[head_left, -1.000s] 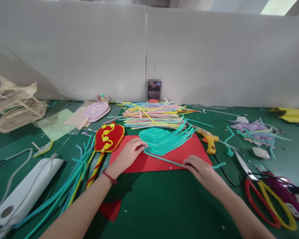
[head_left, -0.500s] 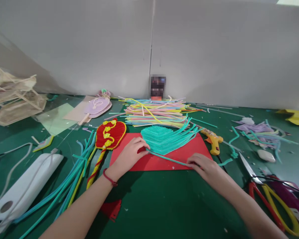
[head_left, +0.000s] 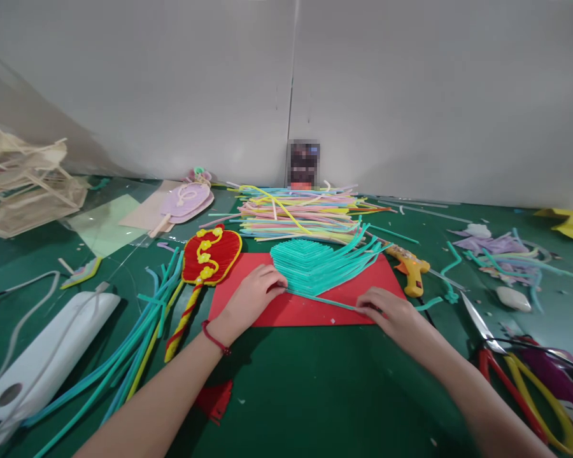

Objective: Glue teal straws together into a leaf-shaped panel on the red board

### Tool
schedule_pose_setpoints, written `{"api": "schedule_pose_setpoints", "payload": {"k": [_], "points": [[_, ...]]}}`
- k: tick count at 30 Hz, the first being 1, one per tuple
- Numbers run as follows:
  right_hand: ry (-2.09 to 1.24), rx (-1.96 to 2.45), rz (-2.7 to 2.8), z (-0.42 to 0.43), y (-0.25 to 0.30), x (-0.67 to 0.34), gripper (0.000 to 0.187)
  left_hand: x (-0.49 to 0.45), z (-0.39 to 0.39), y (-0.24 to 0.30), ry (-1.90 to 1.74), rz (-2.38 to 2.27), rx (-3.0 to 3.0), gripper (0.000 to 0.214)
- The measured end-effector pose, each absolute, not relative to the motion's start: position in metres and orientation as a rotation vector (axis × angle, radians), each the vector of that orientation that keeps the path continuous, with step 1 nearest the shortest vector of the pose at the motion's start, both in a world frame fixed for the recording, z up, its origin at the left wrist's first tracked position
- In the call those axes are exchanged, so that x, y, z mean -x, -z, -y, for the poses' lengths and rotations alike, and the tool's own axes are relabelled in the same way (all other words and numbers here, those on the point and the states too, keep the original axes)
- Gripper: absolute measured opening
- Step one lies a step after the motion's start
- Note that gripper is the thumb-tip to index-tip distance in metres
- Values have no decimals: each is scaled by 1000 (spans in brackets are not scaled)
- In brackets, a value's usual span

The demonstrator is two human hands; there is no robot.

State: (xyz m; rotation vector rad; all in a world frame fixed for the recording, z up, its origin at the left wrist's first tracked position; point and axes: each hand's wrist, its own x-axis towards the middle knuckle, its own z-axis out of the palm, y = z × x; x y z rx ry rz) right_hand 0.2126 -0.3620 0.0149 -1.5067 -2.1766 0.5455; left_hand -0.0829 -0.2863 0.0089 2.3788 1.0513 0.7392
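A single teal pipe cleaner (head_left: 322, 300) is stretched between my two hands, just in front of a teal leaf-shaped panel of pipe cleaners (head_left: 303, 267). My left hand (head_left: 258, 292) pinches its left end close to the panel's lower left edge. My right hand (head_left: 384, 308) is closed on the other end, near the front right of the red sheet (head_left: 267, 312) beneath. Loose strands fan out from the panel to the upper right. Left of the sheet lies a red and yellow pipe-cleaner fan (head_left: 212, 257).
Behind the sheet lies a pile of multicoloured pipe cleaners (head_left: 296, 213). A yellow glue gun (head_left: 414, 273) and large scissors (head_left: 494, 343) are on the right. Teal pipe cleaners (head_left: 124, 356) and a white elongated device (head_left: 52, 356) are on the left.
The pipe cleaner between my hands has come a little nearer the panel's lower edge. My right hand has shifted slightly up and left; my left hand keeps its pinch.
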Motion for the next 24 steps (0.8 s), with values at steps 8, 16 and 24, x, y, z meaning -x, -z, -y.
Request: {"api": "schedule_pose_setpoints", "payload": {"k": [8,16,24], "points": [[-556,1508,2149,362,-12,-213,21,84,284,-8,-760,-1076,-2356,11],[-466,1498,2193,362,-12,-215,19,85,284,-9,-727,-1026,-2330,19],[-154,1487,2263,359,-13,-215,21,85,280,-7,-753,-1012,-2339,14]]}}
